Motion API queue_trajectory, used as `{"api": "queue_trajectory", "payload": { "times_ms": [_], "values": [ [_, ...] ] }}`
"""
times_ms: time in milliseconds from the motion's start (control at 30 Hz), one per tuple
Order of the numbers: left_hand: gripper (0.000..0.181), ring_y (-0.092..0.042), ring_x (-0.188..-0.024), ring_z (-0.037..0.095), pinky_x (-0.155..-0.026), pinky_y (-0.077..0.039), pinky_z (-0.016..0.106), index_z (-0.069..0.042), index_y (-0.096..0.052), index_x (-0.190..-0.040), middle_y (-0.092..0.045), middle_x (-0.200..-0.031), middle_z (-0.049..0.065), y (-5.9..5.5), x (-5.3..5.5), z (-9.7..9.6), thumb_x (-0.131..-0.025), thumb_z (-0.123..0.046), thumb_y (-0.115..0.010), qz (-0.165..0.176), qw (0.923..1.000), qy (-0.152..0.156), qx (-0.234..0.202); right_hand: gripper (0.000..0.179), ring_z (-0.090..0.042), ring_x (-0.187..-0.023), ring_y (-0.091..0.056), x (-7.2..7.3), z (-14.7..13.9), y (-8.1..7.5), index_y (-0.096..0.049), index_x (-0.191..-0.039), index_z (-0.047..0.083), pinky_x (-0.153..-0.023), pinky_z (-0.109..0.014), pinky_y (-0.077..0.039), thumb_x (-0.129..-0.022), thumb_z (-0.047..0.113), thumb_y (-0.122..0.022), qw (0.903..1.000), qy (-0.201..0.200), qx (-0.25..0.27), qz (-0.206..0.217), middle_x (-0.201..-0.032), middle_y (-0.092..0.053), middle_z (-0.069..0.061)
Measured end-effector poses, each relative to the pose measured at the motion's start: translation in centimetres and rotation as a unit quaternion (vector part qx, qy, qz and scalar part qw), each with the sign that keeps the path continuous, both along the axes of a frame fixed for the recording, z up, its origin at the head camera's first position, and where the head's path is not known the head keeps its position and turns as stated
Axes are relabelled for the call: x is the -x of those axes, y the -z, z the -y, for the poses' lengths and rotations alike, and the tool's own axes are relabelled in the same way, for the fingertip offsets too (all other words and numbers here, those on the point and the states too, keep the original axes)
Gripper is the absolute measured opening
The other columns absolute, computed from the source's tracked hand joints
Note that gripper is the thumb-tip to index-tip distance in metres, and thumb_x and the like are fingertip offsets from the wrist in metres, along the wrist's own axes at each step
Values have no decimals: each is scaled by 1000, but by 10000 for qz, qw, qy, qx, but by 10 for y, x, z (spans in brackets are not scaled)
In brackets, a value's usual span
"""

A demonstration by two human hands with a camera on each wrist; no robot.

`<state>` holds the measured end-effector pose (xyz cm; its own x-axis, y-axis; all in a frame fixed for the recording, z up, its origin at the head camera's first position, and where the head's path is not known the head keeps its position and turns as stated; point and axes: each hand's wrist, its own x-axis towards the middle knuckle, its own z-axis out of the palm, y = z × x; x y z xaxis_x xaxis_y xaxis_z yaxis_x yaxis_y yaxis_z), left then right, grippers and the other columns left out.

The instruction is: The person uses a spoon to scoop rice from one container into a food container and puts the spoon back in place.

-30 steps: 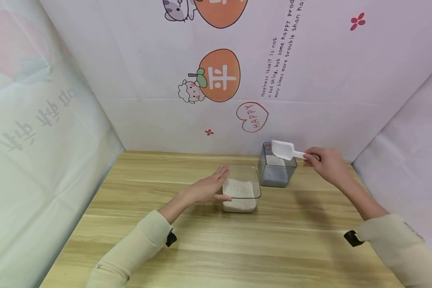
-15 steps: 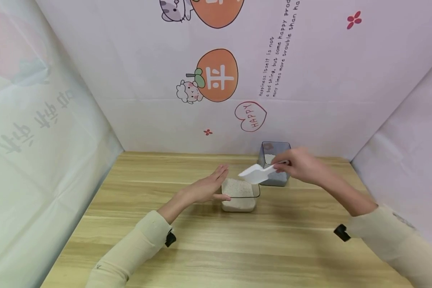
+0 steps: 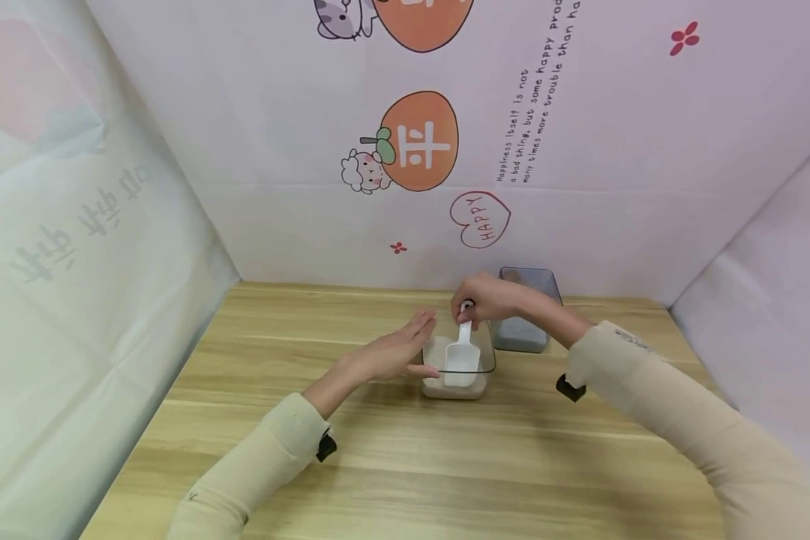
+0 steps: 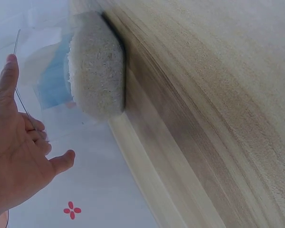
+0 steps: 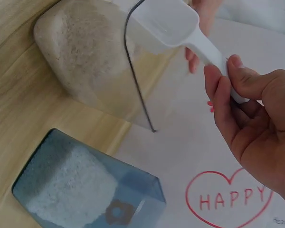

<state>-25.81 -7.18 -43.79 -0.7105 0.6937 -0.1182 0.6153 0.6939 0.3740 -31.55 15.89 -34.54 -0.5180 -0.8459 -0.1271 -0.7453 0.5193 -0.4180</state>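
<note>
My right hand [image 3: 489, 296] pinches the handle of a white scoop [image 3: 462, 358] between thumb and fingers. The scoop tilts down into the mouth of a clear square container [image 3: 487, 349], and its bowl looks bare in the right wrist view. Rice [image 4: 97, 66] fills the lower part of that container. At its left side my left hand [image 3: 391, 356] stays with fingers extended, fingertips and thumb right at the rim. A blue-grey translucent container [image 5: 142, 194] with white rice [image 5: 71, 185] in it stands just right of the clear one, partly hidden behind my right forearm in the head view.
Both containers stand on a wood-grain table [image 3: 378, 465], near its back edge. Behind rises a white printed backdrop [image 3: 297, 225] with a red heart [image 3: 481, 219]; pale sheets close off the left and right sides.
From over the blue-grey container my right hand has carried the scoop leftward to the clear container and turned its bowl downward. My left hand has kept its place.
</note>
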Motion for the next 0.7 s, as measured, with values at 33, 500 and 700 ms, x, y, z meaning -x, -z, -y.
{"api": "queue_trajectory", "payload": {
  "times_ms": [33,500,700],
  "values": [
    [102,5,-157,22,-124,-25,38,-6,-2,-160,10,-169,6,0,-1,-1,-93,-63,-53,-3,10000,16,4,15,-12,-60,-69,3,1,4,-73,-79,7,-60,-21,-51,-92,3,-67,9999,-26,-48,112,-75,-71,-1],
    [102,4,-157,21,-122,-29,41,-4,-7,-160,7,-169,12,4,3,1,-93,-63,-54,-140,9999,15,-76,47,-25,-95,-74,0,2,23,-57,-138,5,-76,-34,-61,-92,2,-68,9915,1043,234,743,-140,-58,-20],
    [99,-3,-157,31,-125,-18,45,-4,-6,-161,2,-168,16,3,9,19,-94,-57,-58,-281,9988,-180,-352,45,-33,-105,-71,-5,-18,16,-57,-138,5,-82,-40,-61,-94,4,-66,9900,1322,478,72,-143,-55,-19]
  ]
}}
